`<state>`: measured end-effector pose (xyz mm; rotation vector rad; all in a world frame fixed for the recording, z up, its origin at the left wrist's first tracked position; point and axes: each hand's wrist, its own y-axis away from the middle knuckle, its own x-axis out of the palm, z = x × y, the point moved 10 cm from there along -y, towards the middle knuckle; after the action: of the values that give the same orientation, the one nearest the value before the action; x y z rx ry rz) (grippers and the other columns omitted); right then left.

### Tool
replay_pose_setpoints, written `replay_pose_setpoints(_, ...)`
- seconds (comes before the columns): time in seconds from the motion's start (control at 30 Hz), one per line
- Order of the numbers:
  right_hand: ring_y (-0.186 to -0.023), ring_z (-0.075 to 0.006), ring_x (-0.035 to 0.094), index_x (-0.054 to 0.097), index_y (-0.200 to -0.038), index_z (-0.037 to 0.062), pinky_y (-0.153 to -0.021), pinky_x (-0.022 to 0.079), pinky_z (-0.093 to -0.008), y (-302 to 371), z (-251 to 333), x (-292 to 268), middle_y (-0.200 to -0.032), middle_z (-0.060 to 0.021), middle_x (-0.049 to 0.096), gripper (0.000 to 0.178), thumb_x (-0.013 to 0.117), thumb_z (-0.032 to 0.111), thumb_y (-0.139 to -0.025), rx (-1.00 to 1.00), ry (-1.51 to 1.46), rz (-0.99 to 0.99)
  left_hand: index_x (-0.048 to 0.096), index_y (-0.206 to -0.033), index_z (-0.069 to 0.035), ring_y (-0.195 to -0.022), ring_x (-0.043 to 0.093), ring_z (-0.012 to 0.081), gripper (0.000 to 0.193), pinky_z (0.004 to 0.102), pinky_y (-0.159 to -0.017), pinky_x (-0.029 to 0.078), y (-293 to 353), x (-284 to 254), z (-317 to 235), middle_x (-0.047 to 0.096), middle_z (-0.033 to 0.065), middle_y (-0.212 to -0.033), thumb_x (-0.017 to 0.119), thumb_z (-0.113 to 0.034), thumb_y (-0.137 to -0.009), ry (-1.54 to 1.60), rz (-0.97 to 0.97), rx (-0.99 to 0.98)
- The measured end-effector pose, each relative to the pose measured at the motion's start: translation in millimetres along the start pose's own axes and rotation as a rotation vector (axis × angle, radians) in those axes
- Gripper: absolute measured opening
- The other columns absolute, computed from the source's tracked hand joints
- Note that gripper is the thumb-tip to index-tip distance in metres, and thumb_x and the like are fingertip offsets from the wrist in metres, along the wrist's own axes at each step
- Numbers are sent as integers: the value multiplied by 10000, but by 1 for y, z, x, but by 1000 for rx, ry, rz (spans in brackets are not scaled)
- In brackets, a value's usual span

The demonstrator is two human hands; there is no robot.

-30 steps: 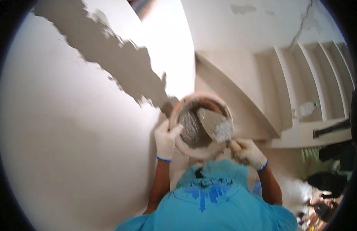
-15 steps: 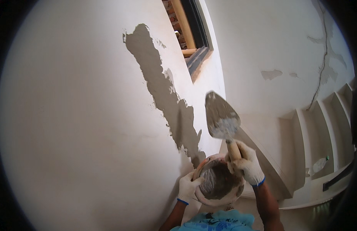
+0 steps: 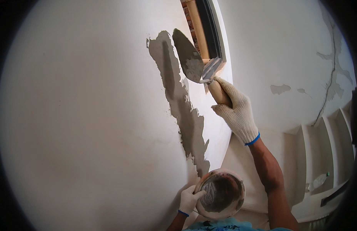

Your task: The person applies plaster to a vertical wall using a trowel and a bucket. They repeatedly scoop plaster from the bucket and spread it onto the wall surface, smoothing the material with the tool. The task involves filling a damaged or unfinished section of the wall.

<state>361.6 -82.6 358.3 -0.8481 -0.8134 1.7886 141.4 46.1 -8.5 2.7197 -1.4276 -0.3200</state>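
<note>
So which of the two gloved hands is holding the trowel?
The right hand, raised high by the window, grips the trowel by its wooden handle; the left hand stays low, holding the round mortar bowl.

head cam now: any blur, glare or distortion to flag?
Head view: heavy fisheye, black corners, the white plastered wall bulges. Lighting bright and even, no glare. The right hand and grey-smeared pointed trowel look sharp; the left hand and round mortar pan sit slightly soft near the rim.
</note>
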Motion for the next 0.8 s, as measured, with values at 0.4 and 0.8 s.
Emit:
replay_pose_setpoints(0.4,-1065,-348,732,578,-1493,104,-896,603,-420,-17,18,12,-1204,-157,711,760,820,32,-777,-132,346,-22,760,-1193,53,-872,676,112,343,280,-814,556,1,2,6,760,48,-985,808,-156,-925,22,8,-82)
replay_pose_setpoints(0.8,-857,-325,661,486,-1569,111,-702,553,-436,3,10,54,-998,-120,630,872,801,20,-762,-284,659,-76,750,-1199,63,-863,678,112,351,279,-799,559,-4,5,15,758,54,-987,809,-150,-926,39,23,-101)
